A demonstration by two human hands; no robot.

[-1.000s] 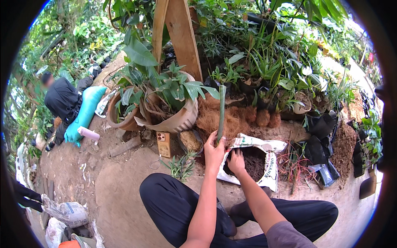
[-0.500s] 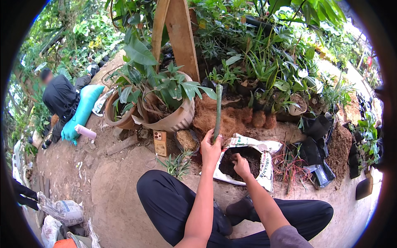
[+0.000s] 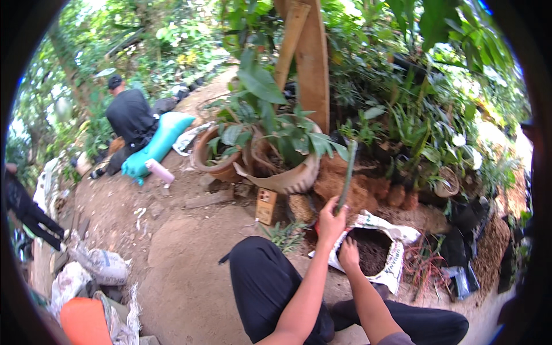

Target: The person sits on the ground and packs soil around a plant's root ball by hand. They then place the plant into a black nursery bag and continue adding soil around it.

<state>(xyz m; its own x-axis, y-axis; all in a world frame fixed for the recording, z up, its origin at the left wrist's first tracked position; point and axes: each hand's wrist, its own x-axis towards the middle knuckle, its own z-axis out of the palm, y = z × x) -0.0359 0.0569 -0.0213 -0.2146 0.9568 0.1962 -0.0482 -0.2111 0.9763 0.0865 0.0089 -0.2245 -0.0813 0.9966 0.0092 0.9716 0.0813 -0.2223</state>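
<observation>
Left hand [image 3: 332, 221] wrapped round green stalk [image 3: 349, 175], rising above grip. Right hand [image 3: 349, 256] below grip, at soil [image 3: 372, 253] in bag [image 3: 397, 268]; finger closure unclear.

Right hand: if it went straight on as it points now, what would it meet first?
The right hand would most likely meet the dark soil inside the open white sack; depth is unclear.

The bag [image 3: 405, 232] is white with dark letters [image 3: 395, 262]; the soil [image 3: 375, 253] is dark brown, the stem [image 3: 348, 175] green, the trousers [image 3: 261, 287] black.
</observation>
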